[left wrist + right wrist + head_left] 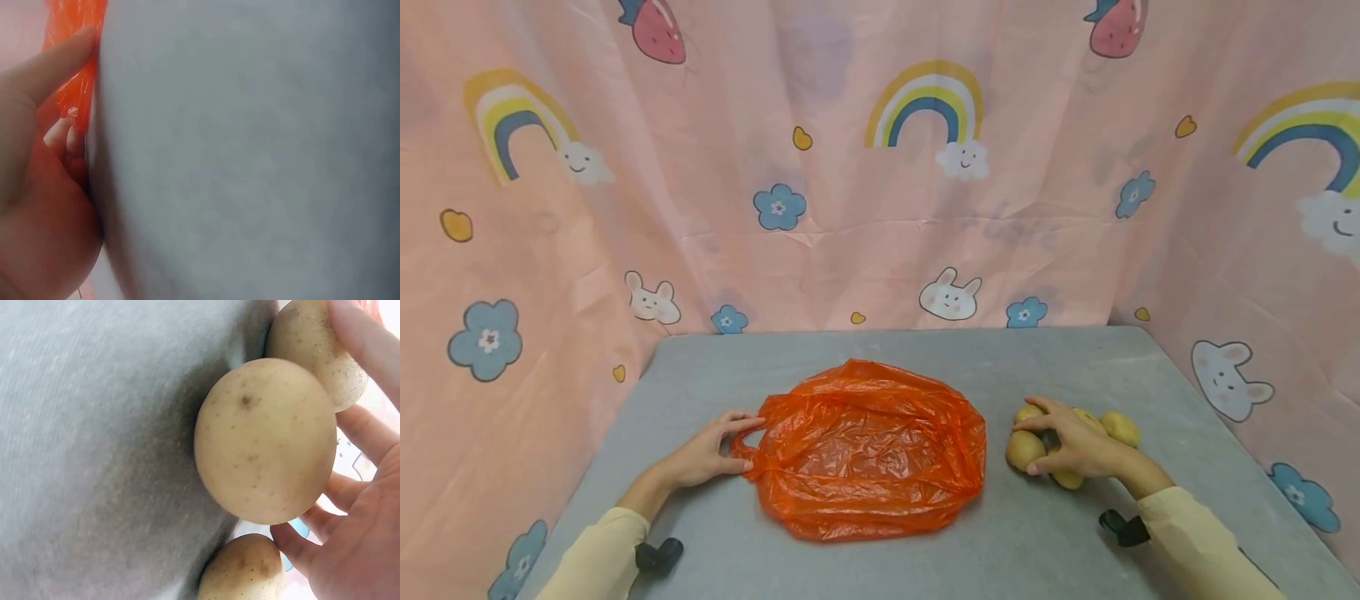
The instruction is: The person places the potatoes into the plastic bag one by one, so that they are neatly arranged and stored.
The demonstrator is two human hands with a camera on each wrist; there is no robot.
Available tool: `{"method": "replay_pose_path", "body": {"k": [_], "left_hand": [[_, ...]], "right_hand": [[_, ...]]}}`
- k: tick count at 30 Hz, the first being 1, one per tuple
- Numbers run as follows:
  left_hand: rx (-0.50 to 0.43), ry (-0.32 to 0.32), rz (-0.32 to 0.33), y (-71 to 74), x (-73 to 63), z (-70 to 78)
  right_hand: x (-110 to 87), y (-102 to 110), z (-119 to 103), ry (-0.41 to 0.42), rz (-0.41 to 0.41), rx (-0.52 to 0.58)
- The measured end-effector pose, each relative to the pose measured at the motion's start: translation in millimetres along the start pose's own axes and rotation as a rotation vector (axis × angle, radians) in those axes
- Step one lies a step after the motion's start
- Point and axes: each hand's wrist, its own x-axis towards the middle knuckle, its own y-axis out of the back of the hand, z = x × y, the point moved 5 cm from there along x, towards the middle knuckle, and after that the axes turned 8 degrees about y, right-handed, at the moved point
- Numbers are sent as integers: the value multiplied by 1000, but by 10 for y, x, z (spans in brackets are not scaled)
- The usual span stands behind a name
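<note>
An orange-red plastic bag lies spread on the table, its handle loop at the left end. My left hand rests at that loop, thumb and fingers spread apart and touching the plastic. In the left wrist view the thumb lies against the bag. Over a cluster of several yellow-brown potatoes on the right is my right hand. Its thumb and fingers are curved round the nearest-left potato; in the right wrist view the thumb touches that potato. Another potato sits under the palm.
The grey table meets a pink patterned curtain at the back and sides. At the cluster's right edge lies a potato. Dark wrist devices show at both sleeves.
</note>
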Motion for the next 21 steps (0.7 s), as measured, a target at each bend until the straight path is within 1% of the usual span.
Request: {"method": "replay_pose_path", "body": {"k": [6,12,14,21], "left_hand": [[-7,5,-7,3,7,-15],[-12,13,-9,8,16,-6],[-14,16,-12,5,16,-5],[-11,25,-2,4,-3,5]], "right_hand": [[19,2,13,-10,-3,6],[18,17,4,-5,26,6],[21,23,-6,-15,35,9],[59,59,-37,-93,68,-5]]}}
